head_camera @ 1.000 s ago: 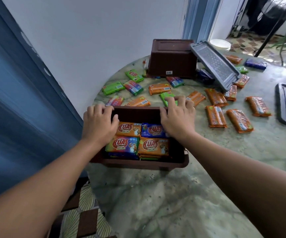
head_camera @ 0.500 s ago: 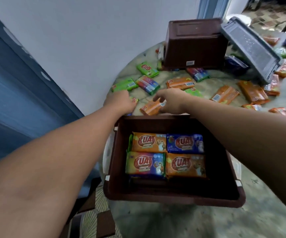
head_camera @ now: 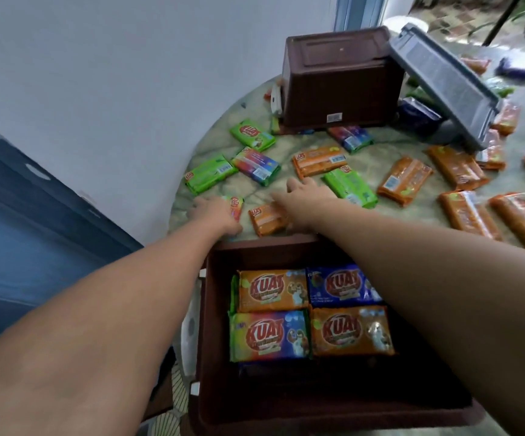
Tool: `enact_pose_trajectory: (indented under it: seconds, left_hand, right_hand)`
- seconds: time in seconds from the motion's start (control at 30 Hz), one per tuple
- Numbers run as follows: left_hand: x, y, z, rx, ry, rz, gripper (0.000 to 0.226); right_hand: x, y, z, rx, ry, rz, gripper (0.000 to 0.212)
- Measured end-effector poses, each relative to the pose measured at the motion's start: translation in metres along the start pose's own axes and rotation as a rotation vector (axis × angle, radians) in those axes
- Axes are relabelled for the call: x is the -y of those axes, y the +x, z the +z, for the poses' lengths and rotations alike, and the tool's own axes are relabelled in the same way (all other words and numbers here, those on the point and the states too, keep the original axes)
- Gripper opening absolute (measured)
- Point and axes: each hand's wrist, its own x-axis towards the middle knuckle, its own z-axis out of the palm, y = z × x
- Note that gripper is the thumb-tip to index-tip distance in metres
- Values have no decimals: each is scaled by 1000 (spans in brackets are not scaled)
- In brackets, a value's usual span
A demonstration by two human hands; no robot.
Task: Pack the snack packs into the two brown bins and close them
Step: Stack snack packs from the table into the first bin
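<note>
Two hands beyond open brown plastic bin [head_camera: 210,309]: left hand [head_camera: 215,214] gripping rainbow-striped snack pack [head_camera: 236,205], right hand [head_camera: 305,199], fingers extended, resting on orange foil snack pack [head_camera: 267,217].

We have one view only, head-worn and wide-angle, so no second view shares any part of the scene. It looks forward and steeply down across a round marbled table [head_camera: 412,196]. Nearest the lens, low in frame, sits an open brown bin [head_camera: 286,410], seen from almost straight above. Both forearms run up from the bottom corners; the left hand [head_camera: 215,212] and right hand [head_camera: 306,199] sit mid-frame. Straight edges bow toward the borders.
</note>
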Motion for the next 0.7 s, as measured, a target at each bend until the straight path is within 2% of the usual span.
enact_pose_trajectory:
  seconds: [0.13, 0.23, 0.33, 0.4, 0.5, 0.7]
  left_hand:
    - [-3, -3, 1, -19, -114, -12, 98]
    - [-3, -10, -9, -124, -201, 22, 100]
    - [-3, -24, -25, -260, -258, 106, 90]
    - [-5, -38, -38, -348, -313, 192, 80]
    - [-8, -62, -51, -469, -304, 274, 77]
    - [-6, -120, -46, -586, -224, 428, 74]
  right_hand:
    - [-3, -2, 5, -15, 18, 79, 68]
    - [-6, -9, 1, -83, 219, 162, 82]
    - [-13, -24, -10, -224, 401, 191, 85]
    - [-18, -38, -16, -298, 422, 191, 84]
    - [-20, -63, -21, -367, 464, 197, 81]
    - [-16, -123, -13, -541, 470, 99, 73]
